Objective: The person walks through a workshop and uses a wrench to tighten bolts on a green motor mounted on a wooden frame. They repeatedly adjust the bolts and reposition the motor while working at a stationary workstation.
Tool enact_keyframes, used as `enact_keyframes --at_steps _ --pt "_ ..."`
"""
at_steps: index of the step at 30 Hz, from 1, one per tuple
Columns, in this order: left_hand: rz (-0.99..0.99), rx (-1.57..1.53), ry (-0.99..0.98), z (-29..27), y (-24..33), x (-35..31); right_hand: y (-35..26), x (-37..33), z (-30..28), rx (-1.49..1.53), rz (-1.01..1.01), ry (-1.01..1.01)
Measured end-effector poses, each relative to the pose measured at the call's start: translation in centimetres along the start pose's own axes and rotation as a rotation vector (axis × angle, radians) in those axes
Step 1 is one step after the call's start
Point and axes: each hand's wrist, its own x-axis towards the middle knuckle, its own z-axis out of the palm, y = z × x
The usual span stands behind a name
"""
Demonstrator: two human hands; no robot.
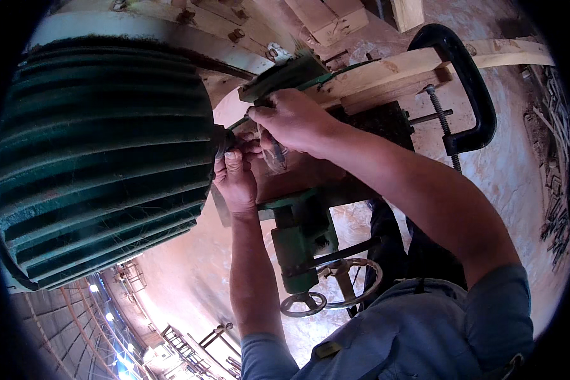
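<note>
Key bit here, at a guess: stub [221, 140] left of centre in the frame, on the right end of the motor [107, 158], long axis roughly across the picture, pointing out to the right. Just above the left hand [236, 183], so much nearer to that 1; from the right hand [294, 120], off to the lower left.

Left fingers and thumb bunched right up at the stub, but can't tell from this angle if properly pinching or only resting there. Right hand clenched around a dark tool [277, 151], 1 end poking out below the fist. Can't make out the kind, sorry. Also a thin dark rod [239, 123] between stub and right fingertips, slanting up to the right; no idea if part of the tool.

Materials-wise: motor dark green and dusty, fat barrel shape, long raised ribs, wispy threads over the grooves. Upper right, pale wood beam [399, 66], knotty and flat-sawn, with a smooth black C-shaped clamp [474, 82] across it, coarse thread on the screw. Below centre, chunky green casting [291, 247] plus 2 round metal wheels [304, 299], 1 big, 1 small, both worn-looking.
</note>
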Motion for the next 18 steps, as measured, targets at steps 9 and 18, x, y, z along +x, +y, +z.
enact_keyframes --at_steps 9,18 --pt "-0.023 0.049 0.019 -1.8 -0.9 0.0 1.9 0.4 0.3 -0.801 -0.783 0.084" --pt "-0.007 0.052 0.011 -1.5 -0.8 0.0 0.7 0.7 0.3 -1.082 -0.814 0.017"
